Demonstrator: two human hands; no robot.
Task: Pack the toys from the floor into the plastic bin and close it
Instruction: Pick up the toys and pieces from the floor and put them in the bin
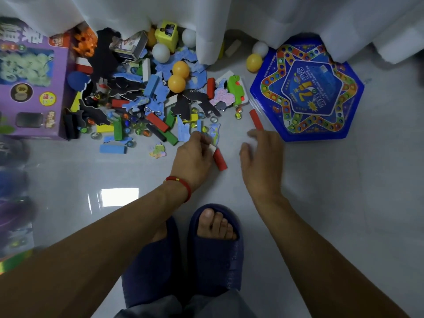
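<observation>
At far left we see a purple cardboard toy box (32,88), then a heap of coloured wooden blocks, marbles and puzzle pieces (146,104) on the glossy floor. Our left hand (193,158) curls around a red wooden block (219,159). Our right hand (261,161) hovers, fingers loosely apart, beside a blue hexagonal game board (308,88).

Large yellow "7" on blue hexagonal game box (307,88); other print illegible.
</observation>
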